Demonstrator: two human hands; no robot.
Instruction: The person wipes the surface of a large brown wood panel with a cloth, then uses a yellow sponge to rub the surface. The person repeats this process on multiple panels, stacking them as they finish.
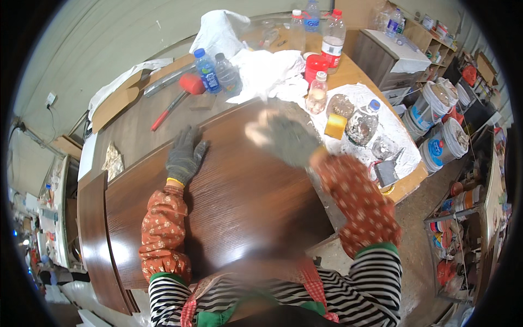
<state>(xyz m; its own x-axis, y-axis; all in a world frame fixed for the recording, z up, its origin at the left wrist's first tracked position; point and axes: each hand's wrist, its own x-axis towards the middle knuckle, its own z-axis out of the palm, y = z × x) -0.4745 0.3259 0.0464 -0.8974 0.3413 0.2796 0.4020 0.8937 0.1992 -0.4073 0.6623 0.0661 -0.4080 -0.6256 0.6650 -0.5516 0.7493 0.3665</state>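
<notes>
While apparently surface-working the dark-brown wood-grain panel [234, 185] on the table [355, 68], with the left hand [185, 156] open and flat at its edge, presumably next guide the right hand [286, 137] (grip too blurred to tell) across.

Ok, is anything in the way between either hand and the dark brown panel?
Apart from a grey glove, nothing visible stands between the left hand and the dark brown panel; it appears to rest across the panel's edge. The right hand is blurred over the panel, so I cannot tell whether anything lies under it.
</notes>
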